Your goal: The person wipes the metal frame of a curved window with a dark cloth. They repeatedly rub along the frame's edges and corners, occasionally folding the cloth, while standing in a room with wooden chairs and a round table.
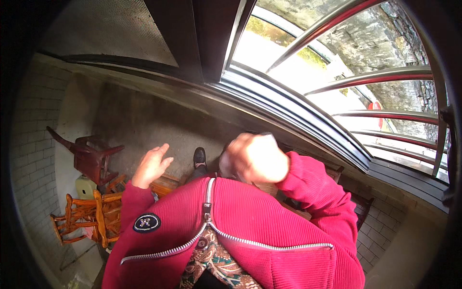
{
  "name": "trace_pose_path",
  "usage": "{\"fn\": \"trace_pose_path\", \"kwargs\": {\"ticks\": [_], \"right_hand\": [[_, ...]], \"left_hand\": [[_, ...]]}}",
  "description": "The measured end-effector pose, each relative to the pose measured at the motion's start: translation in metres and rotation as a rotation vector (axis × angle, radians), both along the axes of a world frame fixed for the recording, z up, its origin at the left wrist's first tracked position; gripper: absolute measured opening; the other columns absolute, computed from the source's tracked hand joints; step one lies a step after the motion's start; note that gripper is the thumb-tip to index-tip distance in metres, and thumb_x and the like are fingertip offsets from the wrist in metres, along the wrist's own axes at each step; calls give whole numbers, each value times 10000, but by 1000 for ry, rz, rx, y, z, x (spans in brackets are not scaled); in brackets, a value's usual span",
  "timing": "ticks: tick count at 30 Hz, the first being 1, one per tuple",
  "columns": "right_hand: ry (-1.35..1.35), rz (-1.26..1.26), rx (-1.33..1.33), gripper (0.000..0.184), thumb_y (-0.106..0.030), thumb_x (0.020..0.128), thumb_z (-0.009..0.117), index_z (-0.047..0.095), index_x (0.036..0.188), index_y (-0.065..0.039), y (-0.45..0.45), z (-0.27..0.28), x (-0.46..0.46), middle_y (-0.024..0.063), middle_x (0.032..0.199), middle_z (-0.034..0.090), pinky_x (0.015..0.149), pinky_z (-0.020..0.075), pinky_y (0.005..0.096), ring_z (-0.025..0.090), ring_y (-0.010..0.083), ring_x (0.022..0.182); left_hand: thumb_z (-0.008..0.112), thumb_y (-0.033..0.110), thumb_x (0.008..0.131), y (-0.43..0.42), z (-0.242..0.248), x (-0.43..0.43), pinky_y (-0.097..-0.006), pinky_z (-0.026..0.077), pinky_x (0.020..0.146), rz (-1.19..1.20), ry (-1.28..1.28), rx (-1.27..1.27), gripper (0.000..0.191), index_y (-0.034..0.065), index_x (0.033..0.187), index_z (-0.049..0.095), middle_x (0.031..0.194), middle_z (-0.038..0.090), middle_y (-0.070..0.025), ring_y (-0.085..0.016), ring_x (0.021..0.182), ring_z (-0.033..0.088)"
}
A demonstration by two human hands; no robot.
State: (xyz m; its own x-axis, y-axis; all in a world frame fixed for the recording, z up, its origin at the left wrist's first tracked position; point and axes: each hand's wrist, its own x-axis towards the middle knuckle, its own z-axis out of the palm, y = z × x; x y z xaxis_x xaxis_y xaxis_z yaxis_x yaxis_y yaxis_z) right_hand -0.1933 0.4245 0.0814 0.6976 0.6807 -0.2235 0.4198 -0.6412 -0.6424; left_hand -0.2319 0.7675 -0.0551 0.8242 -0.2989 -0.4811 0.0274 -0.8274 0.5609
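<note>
My right hand is closed in front of my chest, by the window side, and looks blurred and overexposed. A crumpled pale thing, perhaps a cloth, shows at the edge of its fingers; the rest is hidden in the fist. My left hand hangs in the air at the left with its thumb apart from its fingers and nothing in it. Nearest to my right hand runs the metal track of a sliding window. Both arms wear the sleeves of a red ribbed jacket.
Steel bars cross the window opening at the upper right. A dark-framed mesh screen fills the upper left. A dark red chair, a pale green plastic container and orange-brown wooden chairs stand at the left. My black shoe rests on the concrete floor.
</note>
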Motion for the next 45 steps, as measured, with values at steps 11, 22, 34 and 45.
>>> {"fn": "trace_pose_path", "kwargs": {"ticks": [11, 22, 34, 45], "right_hand": [[-843, -252, -59, 589, -139, 766, 768, 566, 1305, -13, -1, -48, 48, 176, 1241, 591, 930, 483, 448, 594, 355, 1081], [-379, -584, 49, 357, -231, 888, 739, 655, 1145, 1, -75, -52, 24, 146, 1056, 708, 840, 550, 353, 689, 261, 935], [439, -1181, 870, 322, -114, 819, 795, 693, 1096, 15, -106, -10, -88, 50, 834, 680, 650, 527, 314, 631, 159, 697], [-779, -1813, -88, 167, -133, 962, 625, 707, 1078, -45, -352, -69, -146, 116, 928, 718, 720, 543, 359, 678, 236, 784]], "left_hand": [[682, 238, 905, -13, -4, 10, -450, 504, 947, -129, -62, -70, 503, -15, 1325, 569, 1200, 646, -256, -422, 1101, 618], [678, 230, 905, -12, -3, 17, -443, 506, 922, -152, -56, -68, 485, -52, 1287, 579, 1148, 648, -280, -433, 1073, 625], [707, 182, 878, -9, -7, 29, -436, 519, 852, -166, -87, -21, 501, -44, 1305, 572, 1084, 665, -247, -395, 977, 658], [728, 140, 864, -34, -21, 46, -408, 529, 815, -274, -36, -66, 510, -50, 1312, 575, 1027, 665, -237, -356, 933, 674]]}}
